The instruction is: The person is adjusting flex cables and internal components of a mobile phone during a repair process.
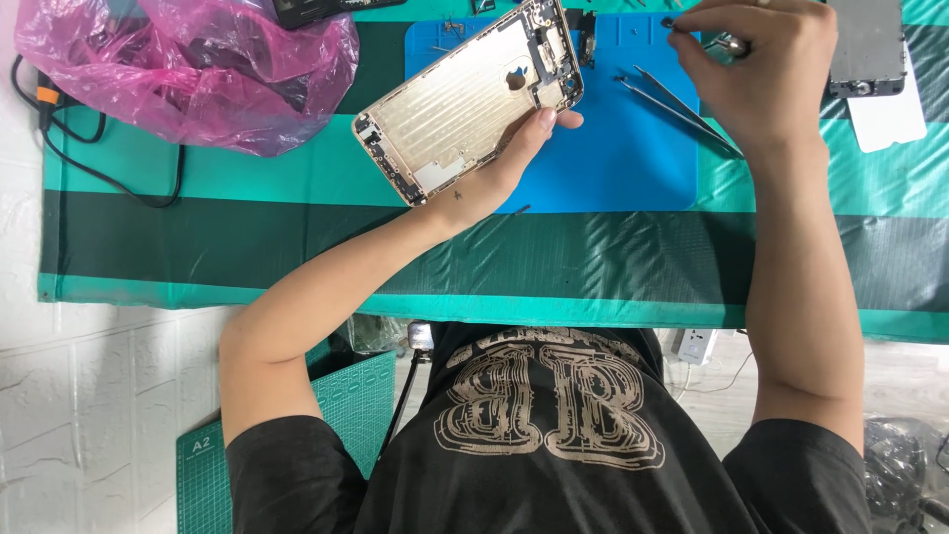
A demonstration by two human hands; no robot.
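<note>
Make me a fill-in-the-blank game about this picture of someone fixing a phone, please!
1. The left hand holds an opened phone shell that is ____ in colour.
2. The work mat under the phone shell is ____.
3. The crumpled plastic bag at the far left is ____.
4. The thin metal tweezers lie on the mat beside the ____ hand.

Missing words: gold; blue; pink; right

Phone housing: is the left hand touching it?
Touching. The head view shows the left hand cradling the gold phone housing from beneath, thumb pressed on its edge.
</note>
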